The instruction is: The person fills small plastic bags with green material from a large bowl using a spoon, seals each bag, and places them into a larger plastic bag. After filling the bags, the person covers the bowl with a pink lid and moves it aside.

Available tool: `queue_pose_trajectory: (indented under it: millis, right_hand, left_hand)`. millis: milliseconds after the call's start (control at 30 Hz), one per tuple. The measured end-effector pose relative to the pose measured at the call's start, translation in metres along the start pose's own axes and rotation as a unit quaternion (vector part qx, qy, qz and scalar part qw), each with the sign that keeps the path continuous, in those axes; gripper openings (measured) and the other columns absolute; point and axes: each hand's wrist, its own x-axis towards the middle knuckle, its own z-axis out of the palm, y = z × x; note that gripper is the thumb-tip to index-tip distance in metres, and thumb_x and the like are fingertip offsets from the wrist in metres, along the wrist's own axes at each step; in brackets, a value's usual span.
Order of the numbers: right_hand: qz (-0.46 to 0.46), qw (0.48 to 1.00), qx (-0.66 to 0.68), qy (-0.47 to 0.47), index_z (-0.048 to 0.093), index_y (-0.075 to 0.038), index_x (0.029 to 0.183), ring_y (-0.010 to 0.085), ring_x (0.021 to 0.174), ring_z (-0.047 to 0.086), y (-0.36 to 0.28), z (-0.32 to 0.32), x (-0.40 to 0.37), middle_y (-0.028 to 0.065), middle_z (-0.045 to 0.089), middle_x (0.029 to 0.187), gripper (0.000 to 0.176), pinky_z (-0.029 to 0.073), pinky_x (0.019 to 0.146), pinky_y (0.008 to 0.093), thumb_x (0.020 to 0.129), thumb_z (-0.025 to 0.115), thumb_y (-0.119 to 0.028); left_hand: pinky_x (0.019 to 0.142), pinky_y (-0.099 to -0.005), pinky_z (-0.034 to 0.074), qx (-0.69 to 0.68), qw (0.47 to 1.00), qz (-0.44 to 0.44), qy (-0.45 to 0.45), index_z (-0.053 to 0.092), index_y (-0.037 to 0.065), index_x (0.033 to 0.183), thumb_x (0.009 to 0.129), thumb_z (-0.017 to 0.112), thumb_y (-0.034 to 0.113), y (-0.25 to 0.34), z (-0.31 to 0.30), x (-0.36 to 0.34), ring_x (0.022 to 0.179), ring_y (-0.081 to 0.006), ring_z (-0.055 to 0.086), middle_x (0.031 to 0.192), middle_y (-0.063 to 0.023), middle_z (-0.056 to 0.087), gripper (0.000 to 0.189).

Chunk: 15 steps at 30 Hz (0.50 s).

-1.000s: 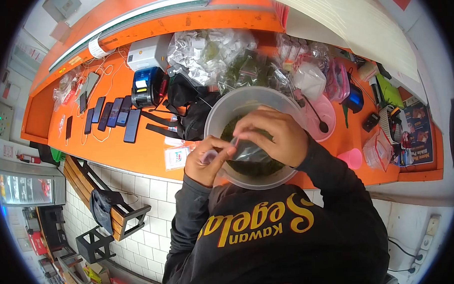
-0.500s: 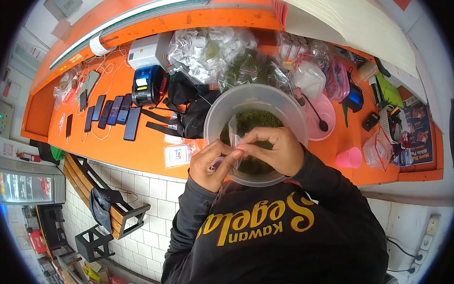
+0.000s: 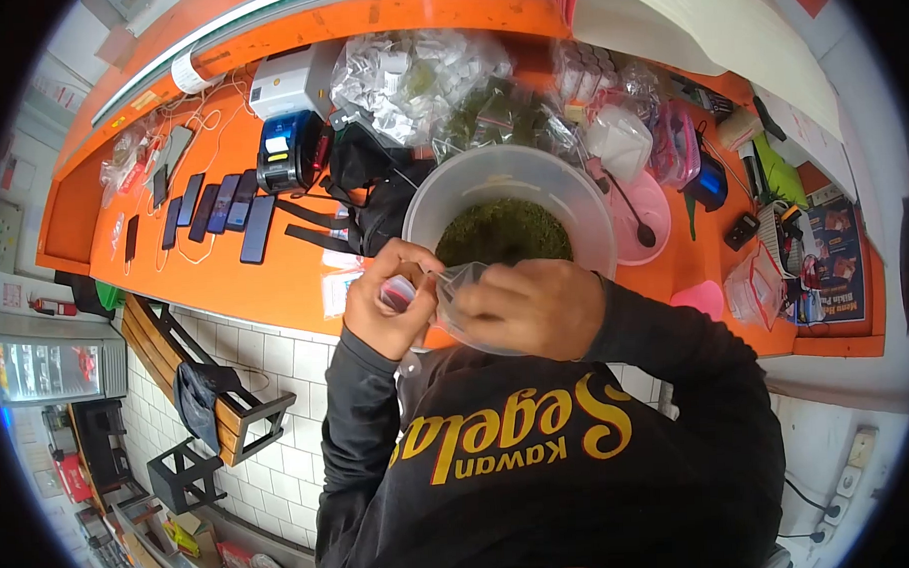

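My left hand point(image 3: 387, 298) pinches the edge of a small clear plastic bag point(image 3: 456, 280) between thumb and forefinger. A pink-and-white piece point(image 3: 398, 291) shows in the curl of the same hand. My right hand point(image 3: 535, 307) is at the other side of the bag, its curled fingers on the film. Both hands are over the near rim of a large translucent tub point(image 3: 591, 214). Dry green leafy flakes point(image 3: 503, 232) cover the tub's bottom.
On the orange counter point(image 3: 139, 270) several phones point(image 3: 205, 211) lie left, beside a label printer point(image 3: 288, 150) and a black bag point(image 3: 372, 202). Filled bags point(image 3: 494, 117) stand behind the tub. Right are a pink basin point(image 3: 637, 192) with a dark spoon point(image 3: 641, 227) and a pink cup point(image 3: 700, 297).
Both hands have moved from over the tub's middle toward its near rim and my body. My right fingers have shifted from a fingertip pinch to a curl at the bag, which looks wider.
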Motion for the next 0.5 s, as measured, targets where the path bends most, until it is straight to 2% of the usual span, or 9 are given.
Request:
queue_pose_trajectory:
  millis: [33,100,133,200,233,333,367,433,500]
  right_hand:
    - [-0.044,0.999,-0.015,0.028,0.061,-0.008,0.092,0.0130,0.093,0.057,0.002,-0.001,0.001,0.0001,0.058,0.102,0.016,0.052,0.061,0.0245,0.078,0.057,-0.015]
    - [-0.047,0.999,0.014,0.018,0.061,-0.008,0.091,0.0127,0.092,0.057,0.007,-0.012,0.005,-0.0002,0.059,0.103,0.016,0.052,0.061,0.0247,0.077,0.058,-0.015]
    - [-0.049,0.998,0.040,0.009,0.061,-0.008,0.090,0.0124,0.092,0.057,0.009,-0.017,0.007,-0.0006,0.059,0.104,0.015,0.052,0.061,0.0249,0.076,0.058,-0.015]
    - [-0.020,0.998,0.066,0.000,0.061,-0.009,0.091,0.0131,0.091,0.058,0.011,-0.021,0.009,-0.0005,0.059,0.103,0.017,0.053,0.062,0.0266,0.076,0.061,-0.017]
    - [0.009,0.996,0.090,-0.008,0.061,-0.009,0.093,0.0137,0.090,0.058,0.013,-0.021,0.010,-0.0005,0.060,0.103,0.020,0.053,0.062,0.0284,0.076,0.064,-0.020]
    - [0.025,0.962,0.265,0.067,0.062,-0.011,0.107,0.0163,0.077,0.058,0.022,-0.014,0.024,-0.0005,0.062,0.093,0.030,0.051,0.059,0.0281,0.080,0.068,-0.024]
    - [0.025,0.961,0.268,0.065,0.062,-0.011,0.107,0.0163,0.077,0.058,0.030,-0.011,0.026,-0.0005,0.062,0.093,0.030,0.051,0.059,0.0281,0.080,0.068,-0.024]
    - [0.253,0.908,0.327,-0.074,0.059,-0.010,0.109,0.0212,0.079,0.061,0.055,0.004,0.029,0.0046,0.063,0.097,0.037,0.051,0.064,0.0323,0.082,0.069,-0.033]
    - [0.229,0.916,0.207,-0.257,0.057,-0.009,0.111,0.0260,0.083,0.064,0.083,0.061,0.013,0.0096,0.065,0.099,0.041,0.051,0.069,0.0372,0.081,0.070,-0.033]
  left_hand:
    - [0.050,-0.0182,0.041,-0.001,1.000,-0.003,0.002,0.055,0.004,0.099,0.083,0.056,-0.005,-0.004,-0.003,0.004,0.055,-0.0062,0.056,0.066,-0.0029,0.059,0.018]
    - [0.048,-0.0186,0.043,0.185,0.945,0.268,-0.005,0.058,0.003,0.107,0.081,0.055,-0.006,-0.011,-0.006,0.010,0.064,-0.0074,0.061,0.080,-0.0052,0.064,0.028]
    - [0.048,-0.0186,0.043,0.183,0.946,0.267,-0.004,0.058,0.003,0.107,0.081,0.055,-0.006,-0.002,-0.006,0.006,0.064,-0.0074,0.061,0.080,-0.0052,0.064,0.028]
    - [0.049,-0.0193,0.046,-0.031,0.992,0.090,-0.087,0.056,0.000,0.116,0.079,0.062,-0.007,0.024,-0.005,-0.007,0.073,-0.0109,0.063,0.101,-0.0104,0.064,0.038]
    - [0.051,-0.0196,0.050,-0.084,0.986,0.071,-0.122,0.053,-0.002,0.121,0.077,0.069,-0.006,0.015,-0.011,-0.014,0.072,-0.0131,0.065,0.115,-0.0153,0.060,0.047]
    - [0.051,-0.0195,0.049,-0.125,0.983,-0.017,-0.130,0.052,-0.004,0.123,0.075,0.073,-0.006,-0.010,-0.026,-0.029,0.069,-0.0118,0.064,0.118,-0.0177,0.058,0.053]
    - [0.050,-0.0190,0.048,-0.169,0.977,0.047,-0.121,0.052,-0.005,0.122,0.078,0.073,-0.001,-0.015,-0.022,-0.031,0.067,-0.0107,0.064,0.114,-0.0180,0.061,0.049]
    - [0.050,-0.0185,0.048,-0.182,0.973,0.040,-0.137,0.053,-0.006,0.121,0.079,0.073,0.004,-0.022,-0.024,-0.039,0.066,-0.0107,0.064,0.113,-0.0179,0.062,0.047]
    - [0.059,-0.0196,0.049,-0.181,0.967,0.028,-0.179,0.056,-0.006,0.117,0.080,0.075,0.016,-0.028,-0.027,-0.051,0.078,-0.0147,0.066,0.114,-0.0178,0.062,0.048]
